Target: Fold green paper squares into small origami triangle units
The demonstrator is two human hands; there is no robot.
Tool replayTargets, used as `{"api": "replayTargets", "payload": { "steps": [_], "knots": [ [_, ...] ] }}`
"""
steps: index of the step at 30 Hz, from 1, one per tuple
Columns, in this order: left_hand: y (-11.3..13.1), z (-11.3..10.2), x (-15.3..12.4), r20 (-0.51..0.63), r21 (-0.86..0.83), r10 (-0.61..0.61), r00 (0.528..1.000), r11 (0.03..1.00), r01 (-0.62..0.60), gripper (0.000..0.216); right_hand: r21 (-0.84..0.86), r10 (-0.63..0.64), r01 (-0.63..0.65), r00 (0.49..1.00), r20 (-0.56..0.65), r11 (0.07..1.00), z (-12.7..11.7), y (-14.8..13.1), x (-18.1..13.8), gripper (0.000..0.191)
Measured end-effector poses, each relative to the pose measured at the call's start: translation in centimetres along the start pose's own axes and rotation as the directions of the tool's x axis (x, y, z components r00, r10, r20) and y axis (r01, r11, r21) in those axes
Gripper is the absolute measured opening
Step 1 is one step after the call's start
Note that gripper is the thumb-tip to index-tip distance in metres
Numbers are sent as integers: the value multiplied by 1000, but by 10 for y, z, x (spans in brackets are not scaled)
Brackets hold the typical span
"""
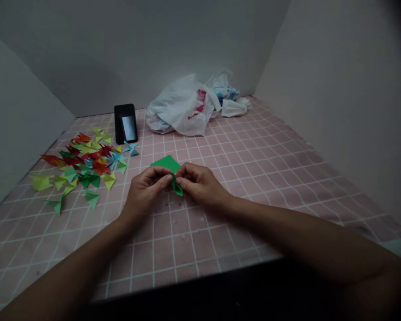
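Note:
Both hands meet near the middle of the table around a small folded piece of green paper [178,189]. Thumb and fingertips of my left hand [150,185] pinch its left side, close to the top. From the right, my right hand [200,183] pinches the same paper, its fingertips almost touching those of the left. A narrow folded end hangs down below the thumbs; the fingers hide the rest. Just behind the hands lies a flat green paper sheet [166,163], partly covered by them. Whether the sheet and the folded piece are joined I cannot tell.
Many-coloured folded paper figures [90,156] lie in a heap on the left. Behind them a black phone-like device [125,125] stands upright. White plastic bags [177,107] rest at the back, by the wall. A pink checked tablecloth [254,174] covers the table, with walls on three sides.

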State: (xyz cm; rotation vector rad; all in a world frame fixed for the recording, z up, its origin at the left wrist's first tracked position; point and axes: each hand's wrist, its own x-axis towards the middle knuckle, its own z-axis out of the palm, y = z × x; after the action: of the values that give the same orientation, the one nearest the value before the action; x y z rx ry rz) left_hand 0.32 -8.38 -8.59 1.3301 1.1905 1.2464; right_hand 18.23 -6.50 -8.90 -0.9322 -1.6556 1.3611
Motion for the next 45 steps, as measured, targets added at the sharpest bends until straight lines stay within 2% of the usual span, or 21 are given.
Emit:
{"api": "replayTargets", "payload": {
  "steps": [4,9,18,30,34,40,45],
  "knots": [
    [-2,0,1,34,-152,-77,996,985,81,19,59,25,-24,999,-29,998,1,-1,0,14],
    [-4,0,1,25,-164,-77,997,983,80,15,60,2,-1,1000,-24,998,1,0,0,12],
    [0,0,0,25,-51,-21,999,998,22,14,-59,-120,118,992,-31,991,0,3,2,9],
    [5,4,-3,-23,139,34,999,990,-31,9,-61,-106,106,994,4,992,0,5,1,8],
    [3,5,-4,-16,192,103,995,977,-98,8,-101,-102,101,995,-6,990,0,6,2,8],
    [3,5,-6,5,188,93,996,978,-92,17,-137,-131,133,991,25,982,0,6,2,7],
    [3,2,-5,39,261,143,989,954,-148,10,-194,-133,139,990,40,971,-2,4,2,7]
  ]
}}
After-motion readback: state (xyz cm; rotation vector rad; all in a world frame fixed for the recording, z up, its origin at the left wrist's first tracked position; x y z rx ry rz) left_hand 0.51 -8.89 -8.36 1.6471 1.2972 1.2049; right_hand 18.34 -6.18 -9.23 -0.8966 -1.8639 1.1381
